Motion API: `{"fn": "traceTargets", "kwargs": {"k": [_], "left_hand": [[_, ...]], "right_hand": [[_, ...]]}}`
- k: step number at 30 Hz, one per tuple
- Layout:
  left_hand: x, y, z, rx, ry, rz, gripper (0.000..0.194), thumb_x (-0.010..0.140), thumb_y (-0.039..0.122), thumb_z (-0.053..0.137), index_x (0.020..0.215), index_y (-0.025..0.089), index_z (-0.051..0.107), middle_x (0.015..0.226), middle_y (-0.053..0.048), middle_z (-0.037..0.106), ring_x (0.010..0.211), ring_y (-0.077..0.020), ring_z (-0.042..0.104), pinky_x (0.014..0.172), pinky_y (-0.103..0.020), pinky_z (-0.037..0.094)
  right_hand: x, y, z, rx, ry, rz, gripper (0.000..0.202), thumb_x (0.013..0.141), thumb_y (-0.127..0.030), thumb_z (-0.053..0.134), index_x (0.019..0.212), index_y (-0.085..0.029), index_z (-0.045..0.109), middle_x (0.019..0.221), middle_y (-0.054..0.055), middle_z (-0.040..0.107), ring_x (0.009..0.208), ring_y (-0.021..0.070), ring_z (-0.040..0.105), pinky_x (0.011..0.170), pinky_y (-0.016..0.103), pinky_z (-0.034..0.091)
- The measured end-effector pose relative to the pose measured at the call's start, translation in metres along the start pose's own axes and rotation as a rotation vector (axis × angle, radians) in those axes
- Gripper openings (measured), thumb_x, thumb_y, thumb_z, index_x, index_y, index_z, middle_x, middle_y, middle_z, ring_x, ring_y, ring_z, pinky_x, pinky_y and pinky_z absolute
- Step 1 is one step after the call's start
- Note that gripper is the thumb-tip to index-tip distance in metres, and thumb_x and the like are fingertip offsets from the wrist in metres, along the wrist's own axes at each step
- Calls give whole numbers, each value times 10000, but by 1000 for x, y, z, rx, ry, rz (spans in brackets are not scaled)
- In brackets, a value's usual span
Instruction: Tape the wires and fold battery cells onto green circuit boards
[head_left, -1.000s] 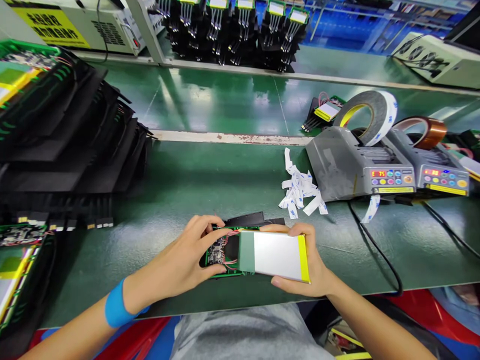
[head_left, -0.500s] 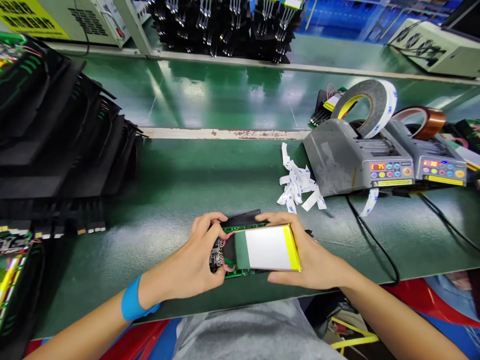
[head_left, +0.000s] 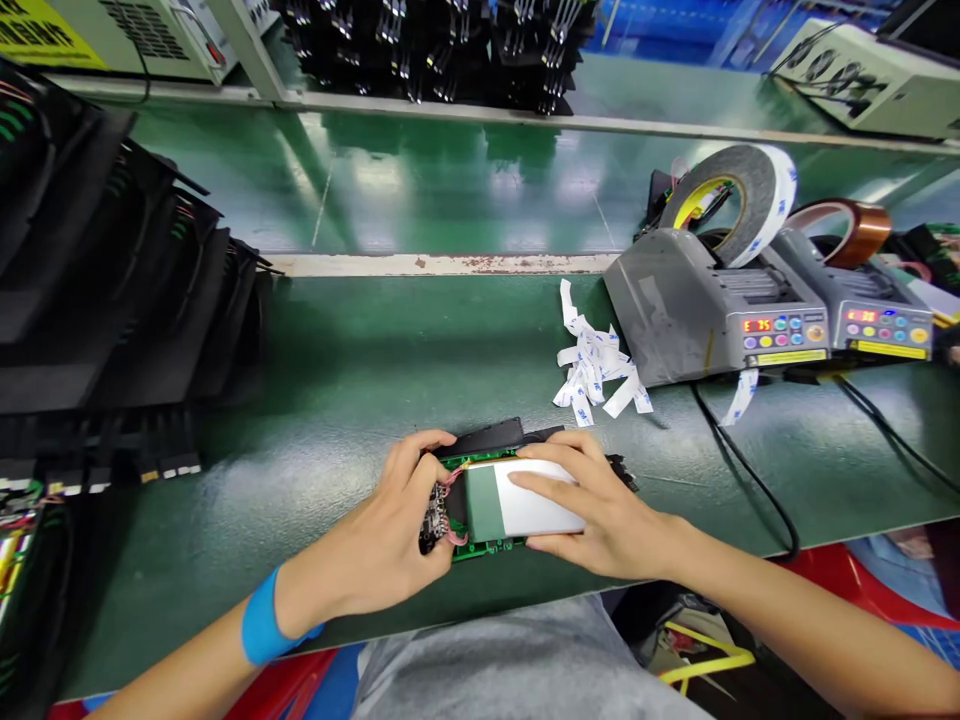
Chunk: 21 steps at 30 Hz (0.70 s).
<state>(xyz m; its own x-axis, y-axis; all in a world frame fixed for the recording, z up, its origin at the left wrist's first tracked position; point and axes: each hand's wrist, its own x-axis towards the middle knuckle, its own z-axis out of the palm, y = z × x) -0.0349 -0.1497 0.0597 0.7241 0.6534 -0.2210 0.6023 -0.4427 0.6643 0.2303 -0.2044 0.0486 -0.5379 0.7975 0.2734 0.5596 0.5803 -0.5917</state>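
Observation:
A flat pouch battery (head_left: 544, 498), silver-white with a green band at its left end, lies over a green circuit board (head_left: 495, 547) near the table's front edge. My right hand (head_left: 600, 505) covers the battery's right end, thumb at the near edge and fingers across its top and far side. My left hand (head_left: 401, 510), a blue band on its wrist, grips the board's left end between thumb and fingers. Beside those fingers is a small dark board with components (head_left: 433, 515), and thin red wires (head_left: 455, 535) run from it toward the battery. A black panel (head_left: 484, 438) shows behind the board.
A pile of white tape strips (head_left: 598, 365) lies beyond my right hand. Right of it stand two grey tape dispensers (head_left: 675, 310) with tape rolls and cables. Black stacked parts (head_left: 142, 280) rise at the left. A raised shelf edge (head_left: 450, 264) crosses behind.
My right hand has moved from the battery's right edge onto its top, with fingers now spread over it. The yellow end strip is now covered. My left hand keeps its grip.

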Motion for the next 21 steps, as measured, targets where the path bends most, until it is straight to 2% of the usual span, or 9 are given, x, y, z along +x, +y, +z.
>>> {"fn": "traceTargets", "kwargs": {"k": [8, 13, 15, 18, 19, 21], "left_hand": [[-1, 2, 3, 5, 51, 18, 355, 750, 160, 533, 1027, 229, 322, 1406, -146, 219, 1250, -310, 387, 868, -468, 534], [-8, -5, 0, 62, 4, 51, 319, 846, 243, 518, 1127, 213, 368, 1449, -150, 201, 1151, -253, 503, 796, -381, 578], [-11, -9, -1, 184, 79, 148, 364, 863, 261, 531, 1200, 199, 406, 1432, -154, 268, 1202, -279, 473, 889, -426, 544], [-14, -16, -3, 466, 254, 399, 430, 846, 277, 599, 1251, 188, 484, 1319, -123, 492, 1238, -303, 446, 1094, -528, 341], [-15, -18, -5, 544, 292, 477, 442, 841, 282, 619, 1258, 195, 503, 1260, -89, 571, 1205, -282, 481, 1127, -508, 291], [-15, -22, -10, 627, 299, 566, 456, 851, 273, 626, 1289, 228, 507, 1173, 4, 671, 1124, -217, 558, 1132, -402, 295]], "right_hand": [[6, 2, 8, 15, 36, -12, 545, 852, -355, 649, 1333, -191, 451, 1304, 156, 481, 1124, 278, 420, 921, 479, 410], [7, 5, 5, 5, -4, -64, 528, 868, -354, 632, 1335, -208, 431, 1314, 140, 495, 1109, 261, 439, 913, 453, 405], [8, 6, 4, 9, -9, -53, 516, 867, -352, 634, 1324, -210, 442, 1313, 136, 495, 1106, 259, 433, 913, 445, 408], [8, 5, 3, 20, -15, -31, 503, 860, -346, 644, 1306, -206, 459, 1305, 132, 495, 1103, 257, 427, 913, 438, 410], [8, 4, 2, 23, -16, -30, 501, 857, -344, 648, 1302, -205, 463, 1302, 130, 495, 1102, 257, 426, 912, 437, 410], [8, 4, 2, 25, -12, -33, 497, 855, -341, 652, 1295, -203, 467, 1297, 130, 493, 1097, 252, 426, 910, 434, 409]]}}
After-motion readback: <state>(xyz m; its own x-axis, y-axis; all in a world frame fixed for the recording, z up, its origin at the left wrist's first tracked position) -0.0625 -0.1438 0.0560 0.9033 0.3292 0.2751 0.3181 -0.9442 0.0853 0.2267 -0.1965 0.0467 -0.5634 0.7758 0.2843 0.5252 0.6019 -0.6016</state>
